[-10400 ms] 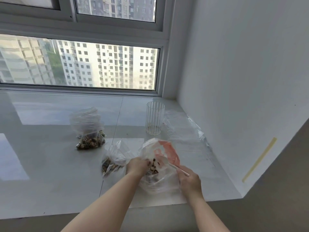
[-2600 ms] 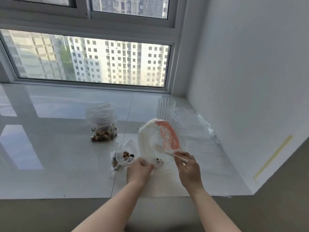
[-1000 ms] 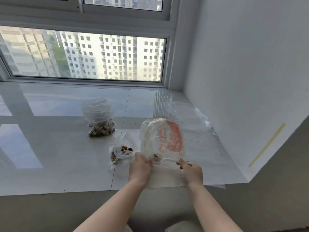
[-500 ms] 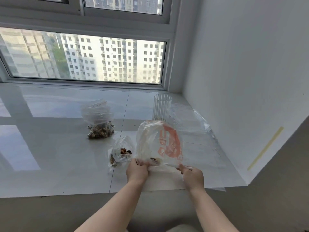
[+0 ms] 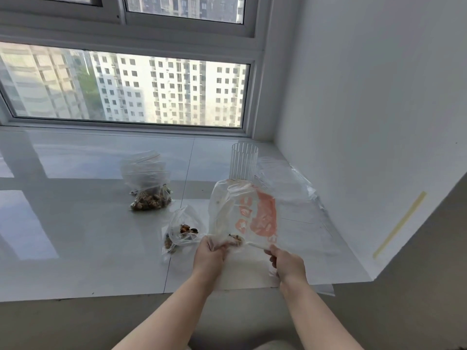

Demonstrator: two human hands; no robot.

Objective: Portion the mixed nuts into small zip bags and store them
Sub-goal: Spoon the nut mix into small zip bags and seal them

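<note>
A large clear plastic bag with an orange print [image 5: 252, 213] stands up from the white sill, with a few nuts [image 5: 235, 238] left at its bottom. My left hand [image 5: 209, 256] grips the bag's lower left corner. My right hand [image 5: 286, 262] holds a white spoon [image 5: 257, 246] whose bowl reaches into the bag toward the nuts. A small open zip bag with a few nuts [image 5: 183, 229] lies just left of my left hand. Farther back left sits another zip bag with more nuts [image 5: 149, 185].
A ribbed clear glass [image 5: 243, 161] stands behind the big bag. Flat clear plastic bags [image 5: 298, 198] lie along the right wall. The sill's front edge [image 5: 101, 296] runs just below my wrists. The window is at the back.
The big bag has been lifted upright since earlier and has far fewer nuts in it. In the last second my hands stay almost in place and the spoon stays inside the bag.
</note>
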